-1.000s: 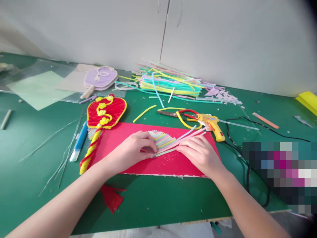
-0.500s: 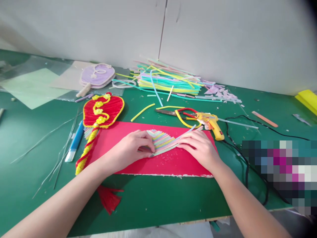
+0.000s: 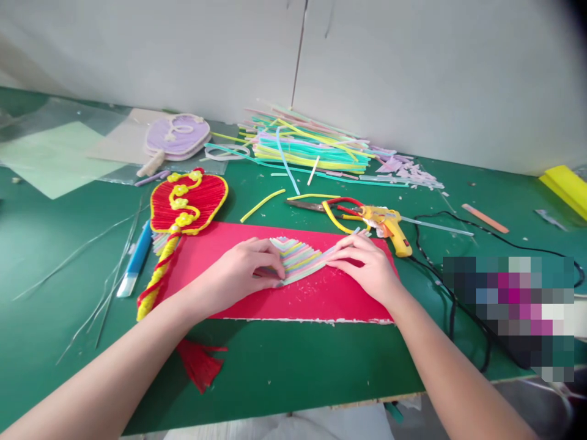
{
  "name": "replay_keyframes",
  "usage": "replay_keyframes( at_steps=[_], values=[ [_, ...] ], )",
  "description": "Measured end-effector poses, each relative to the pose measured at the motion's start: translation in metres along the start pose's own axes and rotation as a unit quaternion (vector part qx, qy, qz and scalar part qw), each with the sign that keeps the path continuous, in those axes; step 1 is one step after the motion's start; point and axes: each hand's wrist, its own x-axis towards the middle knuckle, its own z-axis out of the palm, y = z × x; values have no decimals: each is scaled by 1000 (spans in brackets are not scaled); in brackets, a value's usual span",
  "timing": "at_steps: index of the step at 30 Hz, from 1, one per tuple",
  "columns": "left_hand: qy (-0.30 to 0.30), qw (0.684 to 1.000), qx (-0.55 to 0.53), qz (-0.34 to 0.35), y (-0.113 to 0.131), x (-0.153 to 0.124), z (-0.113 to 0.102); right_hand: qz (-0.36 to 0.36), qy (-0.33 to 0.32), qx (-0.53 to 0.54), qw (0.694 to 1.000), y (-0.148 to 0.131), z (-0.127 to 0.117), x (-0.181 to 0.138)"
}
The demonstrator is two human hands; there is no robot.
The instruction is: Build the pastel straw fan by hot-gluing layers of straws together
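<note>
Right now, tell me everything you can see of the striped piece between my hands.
The striped piece is slim, soft-looking pastel strips, pink, yellow, blue and greenish, laid side by side and meeting in a V at the far edge. It sits over the red sheet. The left hand covers its left part; the right hand is at the strips' right ends, some tips showing beyond.

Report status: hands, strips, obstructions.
Left fingers and right fingers on coloured strips. Strips laid side by side on red board. Glue gun and scissors close, not blocking.
</note>
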Motion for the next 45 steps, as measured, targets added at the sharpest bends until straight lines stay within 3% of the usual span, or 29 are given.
replay_keyframes(
  at_steps=[26, 38, 45],
  values=[
    [-6, 1000, 2, -8, 1, 0, -1, 7, -9, -4, 1000, -12, 0, 2],
    [-1, 1000, -1, -4, 0, -1, 0, -61, 4, -67, 996, -17, 7, -2],
    [-2, 1000, 1, -1, 0, 0, 1, -61, 14, -66, 996, -16, 7, -2]
  ],
)
